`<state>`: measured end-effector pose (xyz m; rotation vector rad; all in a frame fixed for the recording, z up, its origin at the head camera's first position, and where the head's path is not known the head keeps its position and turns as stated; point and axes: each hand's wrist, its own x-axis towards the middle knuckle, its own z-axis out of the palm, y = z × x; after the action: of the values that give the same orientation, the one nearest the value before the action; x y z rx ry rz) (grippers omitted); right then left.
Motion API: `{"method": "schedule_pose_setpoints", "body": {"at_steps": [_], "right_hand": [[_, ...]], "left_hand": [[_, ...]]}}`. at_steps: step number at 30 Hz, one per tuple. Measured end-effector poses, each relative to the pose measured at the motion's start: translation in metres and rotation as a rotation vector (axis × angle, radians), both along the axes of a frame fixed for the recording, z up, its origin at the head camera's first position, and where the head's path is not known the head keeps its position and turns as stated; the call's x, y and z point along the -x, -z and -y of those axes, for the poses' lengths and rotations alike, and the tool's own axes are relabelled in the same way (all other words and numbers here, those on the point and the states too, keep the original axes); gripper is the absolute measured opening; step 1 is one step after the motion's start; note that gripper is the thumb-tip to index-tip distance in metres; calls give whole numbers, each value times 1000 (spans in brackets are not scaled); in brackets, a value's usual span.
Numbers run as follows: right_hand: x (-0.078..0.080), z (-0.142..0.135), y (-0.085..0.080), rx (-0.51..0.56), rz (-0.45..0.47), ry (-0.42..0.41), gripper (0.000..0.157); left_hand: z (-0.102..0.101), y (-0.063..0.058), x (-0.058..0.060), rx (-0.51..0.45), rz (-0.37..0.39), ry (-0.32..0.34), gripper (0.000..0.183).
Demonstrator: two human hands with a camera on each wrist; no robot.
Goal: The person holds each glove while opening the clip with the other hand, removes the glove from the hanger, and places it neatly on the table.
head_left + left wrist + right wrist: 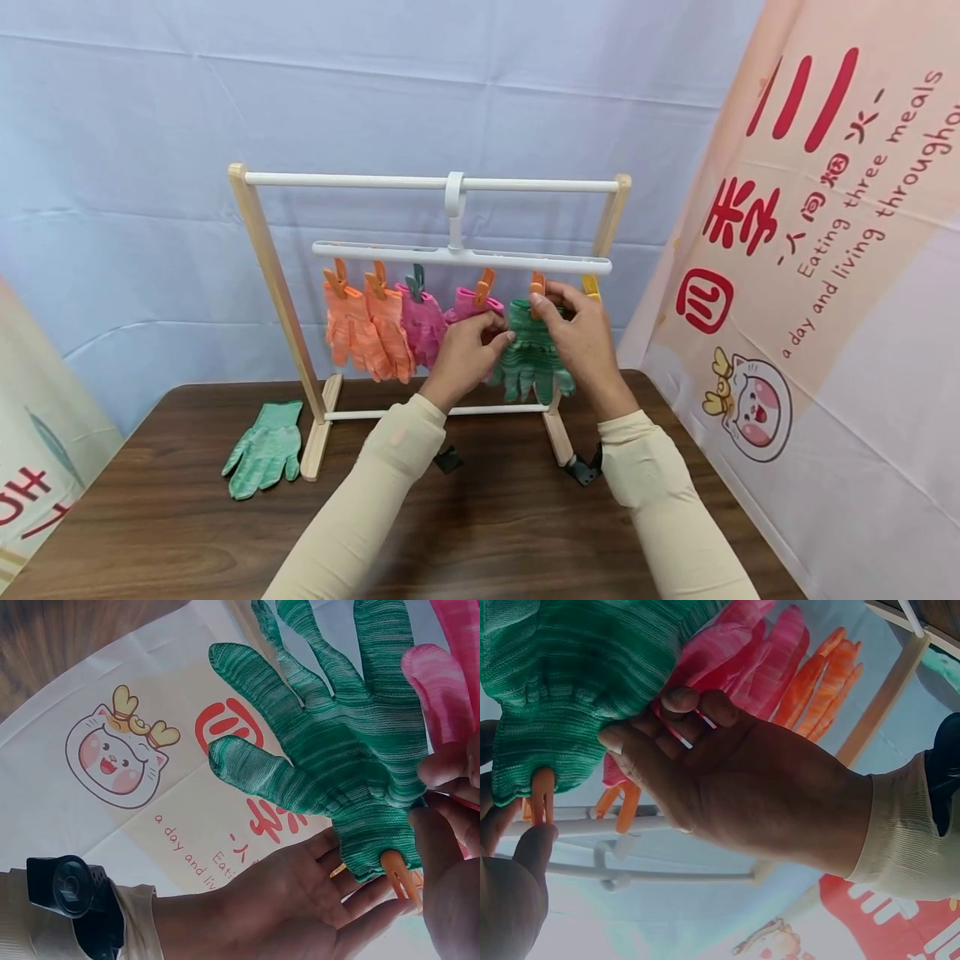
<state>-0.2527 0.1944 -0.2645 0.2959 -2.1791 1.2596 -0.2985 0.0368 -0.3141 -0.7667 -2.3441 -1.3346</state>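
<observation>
A dark green striped glove (531, 358) hangs cuff up, fingers down, from the white hanger (517, 259). My right hand (587, 333) pinches the orange clothespin (537, 285) clipped on its cuff; the right wrist view shows the thumb (536, 851) on the clothespin's end. With thumb and fingers at the cuff's left edge, my left hand (472, 348) holds the green glove. Left of it hang a pink glove (467, 304) under another orange clothespin (485, 285), partly hidden by my left hand, and a magenta glove (422, 325) under a grey-green clothespin (415, 283).
Two orange gloves (349, 327) hang at the hanger's left end. A yellow clothespin (591, 286) sits at its right end. The hanger hooks over a white rail (345, 181) between wooden posts (276, 279). A light green glove (264, 450) lies on the brown table (187, 533).
</observation>
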Motion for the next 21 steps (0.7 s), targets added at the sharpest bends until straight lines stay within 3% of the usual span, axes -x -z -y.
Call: {"method": "schedule_pose_setpoints", "body": {"at_steps": [6,10,15,21], "right_hand": [[-1,3,-5,13,31,-14,48],[0,4,-7,50,27,-48,43],[2,4,-5,32,2,-24,35],[2,3,-4,25,-10,24,39]], "left_hand": [[1,-2,-2,-16,0,0,11],[1,-4,-3,-21,6,5,10],[3,-5,-4,-26,4,6,9],[3,-4,-5,-36,-4,5,8]]}}
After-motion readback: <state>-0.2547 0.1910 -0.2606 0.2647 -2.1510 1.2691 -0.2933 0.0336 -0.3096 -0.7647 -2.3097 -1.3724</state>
